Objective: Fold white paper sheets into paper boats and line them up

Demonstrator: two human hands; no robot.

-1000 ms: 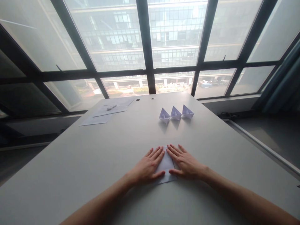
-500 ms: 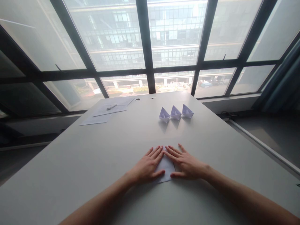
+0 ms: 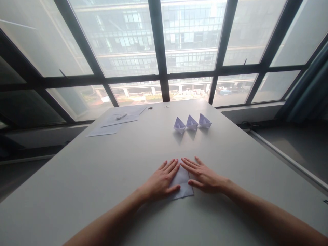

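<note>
A folded piece of white paper (image 3: 182, 184) lies flat on the table in front of me, its narrow end pointing away. My left hand (image 3: 162, 179) rests flat over its left side, fingers stretched toward the tip and thumb across the paper. Along the right edge lies my right hand (image 3: 202, 176), fingers extended and spread, with fingertips near the top and the thumb by the edge. Both hands are open, and they cover part of the paper's sides. Beyond them, three folded paper boats (image 3: 192, 123) stand in a slanting row.
Several white paper sheets (image 3: 107, 128) lie at the far left of the white table (image 3: 84, 181), with a small white pen-like object (image 3: 121, 116) on top. Two small dark-centred holes sit near the table's far edge. Tall framed windows (image 3: 189, 37) rise behind it, with a curtain (image 3: 307, 82) at right.
My right thumb and palm have shifted slightly up and right, uncovering the paper's lower right corner. My left hand has stayed nearly still.
</note>
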